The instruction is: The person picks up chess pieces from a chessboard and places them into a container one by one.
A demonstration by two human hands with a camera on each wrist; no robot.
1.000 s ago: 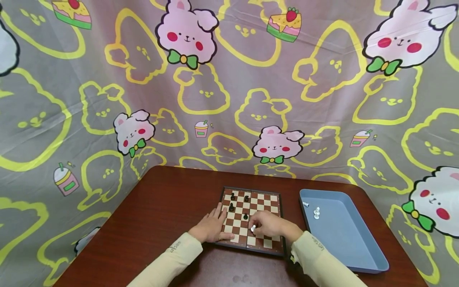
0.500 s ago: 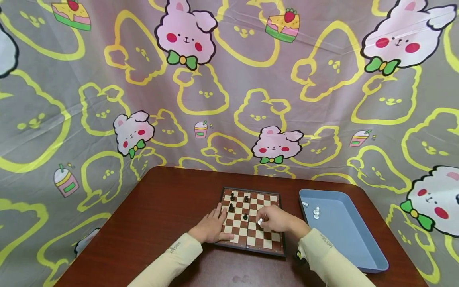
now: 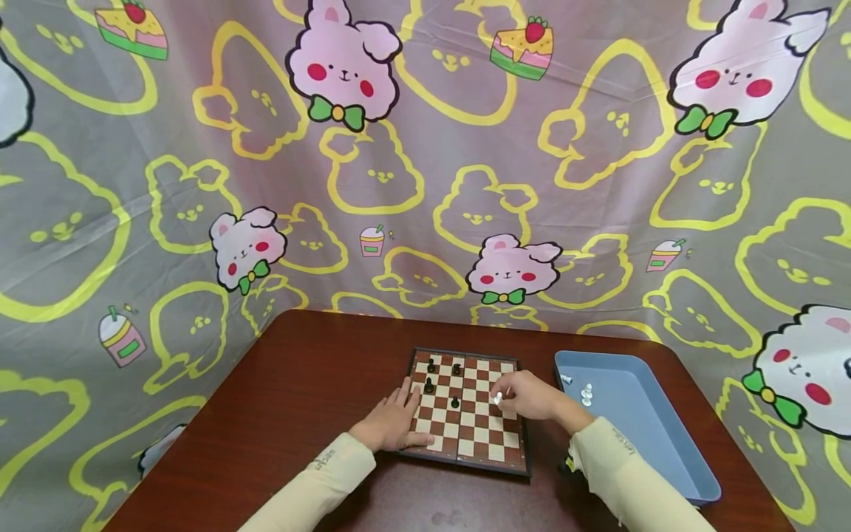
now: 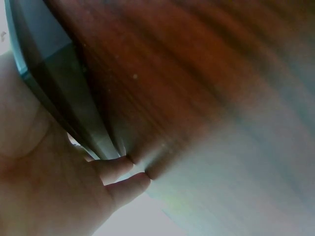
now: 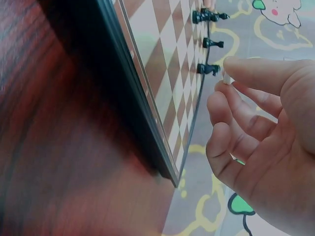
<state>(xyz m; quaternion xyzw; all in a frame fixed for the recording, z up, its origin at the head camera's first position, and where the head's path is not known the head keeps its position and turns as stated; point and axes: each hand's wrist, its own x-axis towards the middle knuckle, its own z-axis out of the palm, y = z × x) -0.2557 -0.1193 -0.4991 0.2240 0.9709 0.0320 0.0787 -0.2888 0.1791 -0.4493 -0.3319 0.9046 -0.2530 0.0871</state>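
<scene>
A folding chessboard [image 3: 439,414] with brown and cream squares lies on the table. My right hand [image 3: 528,395] is above the board's right side, pinching a white chess piece [image 3: 497,398] between thumb and fingertips. In the right wrist view only a sliver of that white piece [image 5: 226,78] shows; the fingers hide the rest. Several black chess pieces [image 3: 428,386] stand on the left half of the board. My left hand [image 3: 392,420] rests on the board's left edge, fingers straight and thumb spread along the near side. The left wrist view shows its palm [image 4: 44,172] against the board's dark side [image 4: 64,88].
To the right of the board stands a blue-grey tray [image 3: 665,436] with white chess pieces [image 3: 586,395] near its left wall; a small one lies on its side. The dark wood table [image 3: 319,362] backs onto a patterned cloth [image 3: 412,170].
My right hand has moved right and away from me across the board, carrying the white chess piece from near the middle fold toward the right edge. The left hand stays put.
</scene>
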